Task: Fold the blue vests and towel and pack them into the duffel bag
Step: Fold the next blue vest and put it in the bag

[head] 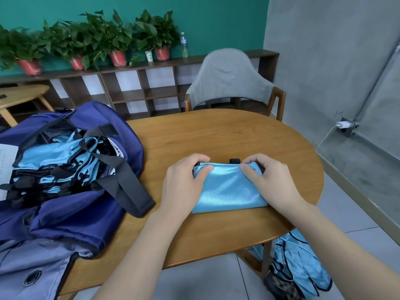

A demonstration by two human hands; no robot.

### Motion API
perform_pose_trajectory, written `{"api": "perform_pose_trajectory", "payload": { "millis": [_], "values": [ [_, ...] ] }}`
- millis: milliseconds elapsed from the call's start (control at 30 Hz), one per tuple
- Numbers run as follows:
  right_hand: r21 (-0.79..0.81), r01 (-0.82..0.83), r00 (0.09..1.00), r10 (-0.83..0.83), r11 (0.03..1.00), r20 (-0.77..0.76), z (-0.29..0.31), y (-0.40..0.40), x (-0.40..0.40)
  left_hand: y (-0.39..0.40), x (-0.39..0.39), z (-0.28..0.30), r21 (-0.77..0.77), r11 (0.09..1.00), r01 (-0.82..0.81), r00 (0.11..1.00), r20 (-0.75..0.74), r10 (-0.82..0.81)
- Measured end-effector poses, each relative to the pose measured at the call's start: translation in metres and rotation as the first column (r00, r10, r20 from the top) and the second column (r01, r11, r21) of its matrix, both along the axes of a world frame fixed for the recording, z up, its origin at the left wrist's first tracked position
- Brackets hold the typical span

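Note:
A folded light-blue vest [229, 189] with black trim lies in a compact rectangle on the wooden table [227, 135]. My left hand [184, 185] grips its far left corner, fingers curled over the edge. My right hand [266, 182] grips its far right corner the same way. The navy duffel bag [71, 217] stands open at the left on the table, with several folded blue vests [54, 165] inside it. More blue vests [303, 269] hang in a heap below the table's near right edge.
A grey chair [229, 81] stands beyond the table. Behind it runs a dark shelf [138, 89] with potted plants [116, 40] and a bottle [184, 45]. A wall socket with a charger [344, 126] is at the right. The bag's black strap [123, 180] lies on the table.

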State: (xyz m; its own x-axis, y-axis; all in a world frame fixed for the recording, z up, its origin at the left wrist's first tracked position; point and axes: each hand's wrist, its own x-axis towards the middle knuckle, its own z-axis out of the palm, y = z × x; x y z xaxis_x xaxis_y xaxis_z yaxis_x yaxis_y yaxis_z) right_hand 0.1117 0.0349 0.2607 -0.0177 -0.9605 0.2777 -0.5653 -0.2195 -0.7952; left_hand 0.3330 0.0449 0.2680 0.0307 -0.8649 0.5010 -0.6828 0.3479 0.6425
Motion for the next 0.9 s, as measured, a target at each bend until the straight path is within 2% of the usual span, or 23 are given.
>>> {"api": "perform_pose_trajectory", "payload": {
  "millis": [100, 200, 267, 333, 433, 533, 633, 733, 900],
  "values": [
    [0.015, 0.045, 0.985, -0.042, 0.999, -0.165, -0.008, -0.010, 0.003, -0.012, 0.003, -0.011, 0.041, 0.999, 0.014, 0.992, 0.122, -0.019],
    [0.018, 0.061, 0.980, -0.056, 0.998, -0.193, -0.007, -0.014, 0.005, -0.018, 0.006, -0.014, 0.011, 0.991, 0.134, 0.962, 0.239, -0.133],
    [0.026, 0.095, 0.970, -0.087, 0.995, -0.227, -0.006, -0.016, 0.006, -0.018, 0.009, -0.015, 0.034, 0.970, 0.242, 0.937, 0.253, -0.242],
    [0.021, 0.147, 0.956, -0.136, 0.989, -0.258, -0.005, -0.015, 0.007, -0.012, 0.008, -0.011, 0.102, 0.959, 0.264, 0.930, 0.239, -0.281],
    [-0.019, 0.198, 0.941, -0.196, 0.980, -0.277, -0.003, -0.011, 0.006, 0.000, 0.003, -0.003, 0.153, 0.981, 0.120, 0.923, 0.348, -0.167],
    [-0.044, 0.236, 0.933, -0.239, 0.971, -0.270, -0.001, -0.002, 0.007, 0.011, -0.005, 0.007, 0.196, 0.978, -0.078, 0.863, 0.504, -0.032],
    [0.047, 0.222, 0.953, -0.206, 0.974, -0.222, 0.003, 0.008, 0.012, 0.027, -0.016, 0.016, 0.218, 0.959, -0.183, 0.874, 0.483, 0.057],
    [0.172, 0.165, 0.967, -0.125, 0.971, -0.221, 0.008, 0.020, 0.019, 0.040, -0.023, 0.013, 0.204, 0.958, -0.201, 0.911, 0.397, 0.107],
    [0.278, 0.169, 0.948, -0.079, 0.946, -0.307, 0.017, 0.029, 0.026, 0.046, -0.028, -0.006, 0.023, 0.974, -0.227, 0.872, 0.451, 0.193]
  ]
}}
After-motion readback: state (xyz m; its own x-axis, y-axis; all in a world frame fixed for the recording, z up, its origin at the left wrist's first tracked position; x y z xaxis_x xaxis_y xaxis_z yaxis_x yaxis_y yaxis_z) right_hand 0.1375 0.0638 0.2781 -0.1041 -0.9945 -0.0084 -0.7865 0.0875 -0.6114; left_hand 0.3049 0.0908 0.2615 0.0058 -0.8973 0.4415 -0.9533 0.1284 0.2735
